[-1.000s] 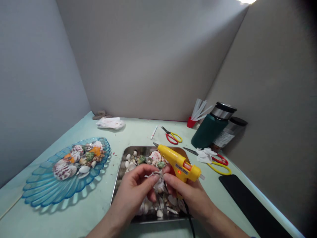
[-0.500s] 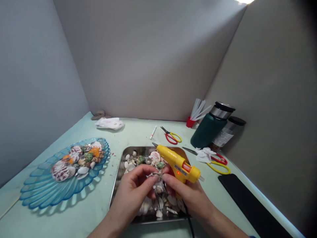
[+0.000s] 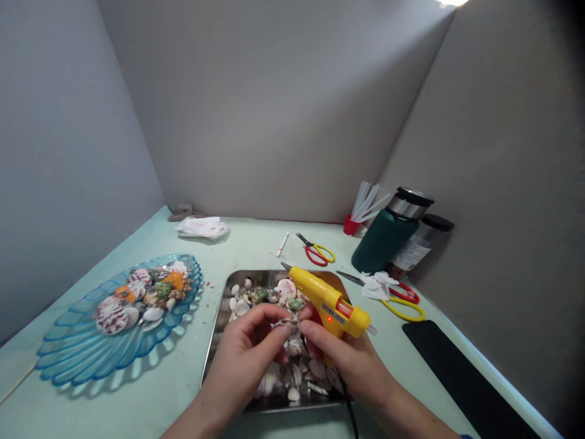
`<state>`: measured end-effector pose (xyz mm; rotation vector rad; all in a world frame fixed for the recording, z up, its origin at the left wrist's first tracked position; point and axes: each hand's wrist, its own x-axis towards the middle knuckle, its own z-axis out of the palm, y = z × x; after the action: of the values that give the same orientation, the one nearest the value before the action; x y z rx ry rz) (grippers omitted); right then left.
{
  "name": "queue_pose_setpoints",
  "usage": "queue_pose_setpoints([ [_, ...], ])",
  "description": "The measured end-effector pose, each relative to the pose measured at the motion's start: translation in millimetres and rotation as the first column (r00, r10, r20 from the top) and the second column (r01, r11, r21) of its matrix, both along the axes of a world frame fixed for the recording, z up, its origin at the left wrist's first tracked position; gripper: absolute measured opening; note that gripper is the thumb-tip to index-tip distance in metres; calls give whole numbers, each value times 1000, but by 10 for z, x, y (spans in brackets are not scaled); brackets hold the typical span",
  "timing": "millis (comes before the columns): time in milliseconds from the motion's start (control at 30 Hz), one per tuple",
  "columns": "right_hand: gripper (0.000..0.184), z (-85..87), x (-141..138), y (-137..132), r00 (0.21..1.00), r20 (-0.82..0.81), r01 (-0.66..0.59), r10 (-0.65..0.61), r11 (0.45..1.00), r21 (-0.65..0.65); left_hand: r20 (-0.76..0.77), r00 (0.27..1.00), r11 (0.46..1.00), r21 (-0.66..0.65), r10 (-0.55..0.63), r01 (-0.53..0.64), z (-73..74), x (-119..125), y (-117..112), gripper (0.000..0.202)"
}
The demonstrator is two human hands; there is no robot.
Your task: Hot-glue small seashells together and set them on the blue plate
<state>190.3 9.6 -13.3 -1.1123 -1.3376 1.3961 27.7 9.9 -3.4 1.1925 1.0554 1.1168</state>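
While hands point(image 3: 247, 349) pinch, small piece point(image 3: 291, 321) between them

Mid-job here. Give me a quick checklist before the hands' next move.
1. Right hand holds the yellow glue gun: ok.
2. Its red light lit: ok.
3. Nozzle pointing away from hands: ok.
4. Small piece, pinched by left hand, whole: cannot tell; partly hidden.
5. Cord clear of tray: cannot tell; overlaps it in view.
6. Nearer scissors uncovered: not ok; white tissue lies over them.
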Motion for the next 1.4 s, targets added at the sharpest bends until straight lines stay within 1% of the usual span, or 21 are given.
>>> queue_pose_setpoints([
  [200, 26, -14, -1, 4, 1000, 1, 14, -14, 1000, 9, -1, 999, 999, -6, -32, 32, -1, -5, 8, 13],
  [433, 25, 14, -7, -3, 999, 10, 40, -40, 999, 18, 8, 999, 998, -34, -45, 45, 6, -13, 4, 16],
  [567, 26, 21, -15, 2, 998, 12, 64, -64, 997, 34, 29, 997, 994, -86, -70, 72, 3, 4, 7, 18],
  [667, 28, 30, -19, 3, 999, 4, 44, -44, 999, 28, 89, 995, 992, -118, -40, 51, 8, 19, 7, 19],
  [767, 30, 41, -21, -2, 998, 37, 44, -45, 999, 22, 178, 984, 990, -138, 4, 21, 11, 27, -2, 20],
  [900, 29, 34, -15, -4, 998, 47, 30, -29, 999, -15, 220, 975, 986, -153, -30, 65, 4, 25, -14, 18],
  [1000, 28, 8, -10, 2, 999, 27, 32, -31, 999, -32, 221, 973, 982, -162, -57, 95, -3, 15, -13, 17],
  [1100, 29, -13, -13, 5, 1000, -4, 25, -26, 999, -44, 222, 973, 981, -168, -62, 101, -6, 7, -10, 18],
  [1233, 27, -11, -17, 0, 1000, -15, 2, -3, 999, -33, 209, 976, 983, -158, -58, 92, -12, 4, -8, 20],
  [1400, 31, 16, -20, -2, 999, -30, -36, 34, 997, -62, 189, 981, 984, -161, -40, 71, -26, 8, -4, 19],
])
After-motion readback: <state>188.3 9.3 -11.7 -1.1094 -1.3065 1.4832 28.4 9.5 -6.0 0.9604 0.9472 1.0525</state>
